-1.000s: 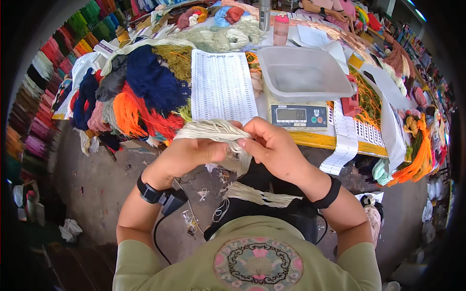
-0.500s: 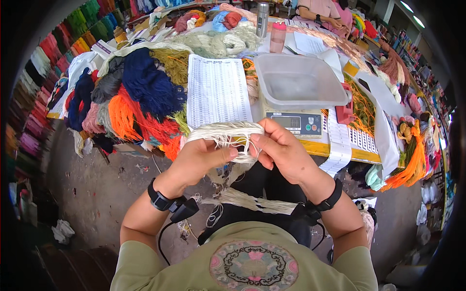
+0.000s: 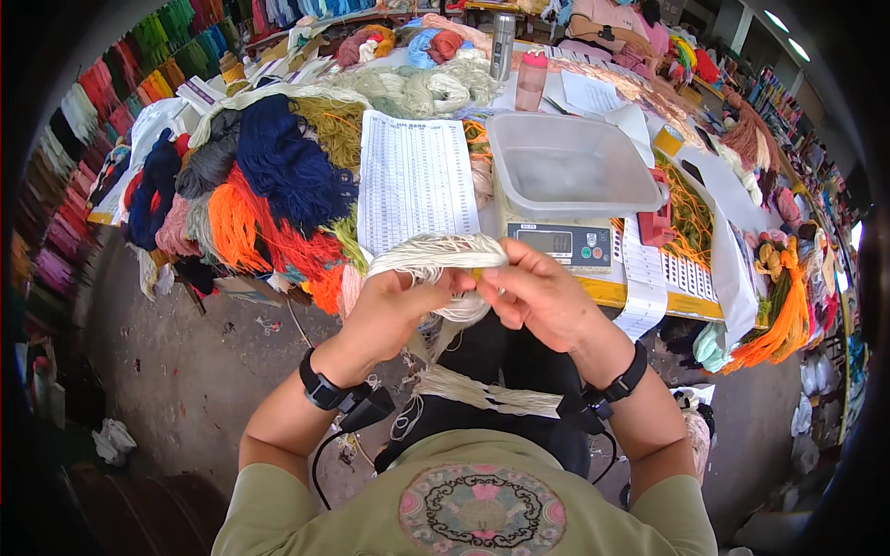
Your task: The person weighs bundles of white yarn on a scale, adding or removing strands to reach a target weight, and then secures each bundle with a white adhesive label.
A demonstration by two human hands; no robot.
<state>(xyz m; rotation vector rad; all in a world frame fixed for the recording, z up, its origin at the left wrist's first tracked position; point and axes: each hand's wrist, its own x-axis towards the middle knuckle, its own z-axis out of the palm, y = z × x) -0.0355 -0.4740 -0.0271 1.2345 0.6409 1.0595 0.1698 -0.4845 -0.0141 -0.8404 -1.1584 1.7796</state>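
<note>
My left hand (image 3: 397, 309) and my right hand (image 3: 536, 295) meet just in front of the table edge, both closed on a skein of cream yarn (image 3: 436, 255) that loops up over my fingers. Loose cream strands hang down between my hands. Another cream bundle (image 3: 482, 394) lies across my lap. Each wrist wears a black band with a cable. Directly beyond my hands stands a digital scale (image 3: 561, 243) carrying an empty clear plastic tub (image 3: 567, 167).
A printed paper chart (image 3: 413, 176) lies left of the scale. Heaps of orange, red, navy and olive yarn (image 3: 250, 199) cover the table's left side. More orange yarn (image 3: 783, 310) hangs at the right. Bottles (image 3: 502, 44) stand at the back. Coloured skeins line the left wall.
My hands have stayed together on the cream skein, shifting slightly toward the scale while working the loop between the fingers. The view has tilted a little.
</note>
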